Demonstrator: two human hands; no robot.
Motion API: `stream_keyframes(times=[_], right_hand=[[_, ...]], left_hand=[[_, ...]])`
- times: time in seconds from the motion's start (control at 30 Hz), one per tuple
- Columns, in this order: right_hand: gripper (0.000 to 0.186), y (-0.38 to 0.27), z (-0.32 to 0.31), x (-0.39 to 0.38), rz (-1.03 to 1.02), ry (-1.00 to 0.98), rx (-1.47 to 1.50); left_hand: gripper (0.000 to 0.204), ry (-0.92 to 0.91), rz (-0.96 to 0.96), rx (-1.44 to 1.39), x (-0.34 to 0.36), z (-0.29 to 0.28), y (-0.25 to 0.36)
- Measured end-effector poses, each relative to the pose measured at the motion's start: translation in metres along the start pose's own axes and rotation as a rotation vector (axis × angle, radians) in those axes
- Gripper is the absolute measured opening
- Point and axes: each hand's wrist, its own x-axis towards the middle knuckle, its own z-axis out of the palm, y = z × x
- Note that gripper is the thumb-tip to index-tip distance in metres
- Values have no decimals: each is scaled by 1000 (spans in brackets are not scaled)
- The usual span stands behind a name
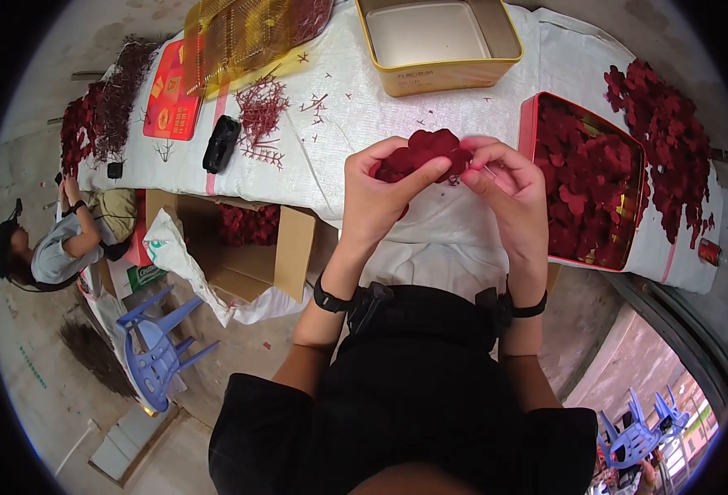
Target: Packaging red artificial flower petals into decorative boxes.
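A bunch of dark red fabric petals (432,150) is held above the white-covered table. My left hand (372,198) is closed round it, with the thumb lying across the front. At the bunch's right edge, the fingertips of my right hand (508,183) are pinched together. A thin pale sliver shows by those fingers, too small to name. To the right of my right hand stands a red-rimmed tin (531,124) filled with loose petals of the same dark red.
A yellow-rimmed tin (450,81) stands at the table's far side. Left lie a red lid (166,99), a black object (220,144) and red sprue scraps (263,115). More petals (661,124) heap far right. An open cardboard box (294,256) sits below; another person (55,239) works far left.
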Motion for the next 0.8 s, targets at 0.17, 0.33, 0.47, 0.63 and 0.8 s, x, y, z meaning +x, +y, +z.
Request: stream_keyframes(times=[0.17,0.33,0.47,0.63,0.8], right_hand=[[12,6,-4,-4,68,38,-48],[11,8,-10,0,14,89,-72],[10,4,-11,-1,-61,104,-121],[10,0,-9,-3,-249,111,-407],[9,1,-10,-4,-260,34,-591]], left_hand=[[15,-14,4,-65,1,2,1],[12,-134,-209,-197,1,-8,4],[12,-154,-183,-127,-1,-9,1],[13,-24,-41,-64,-3,6,9],[13,-36,-25,-65,-5,10,13]])
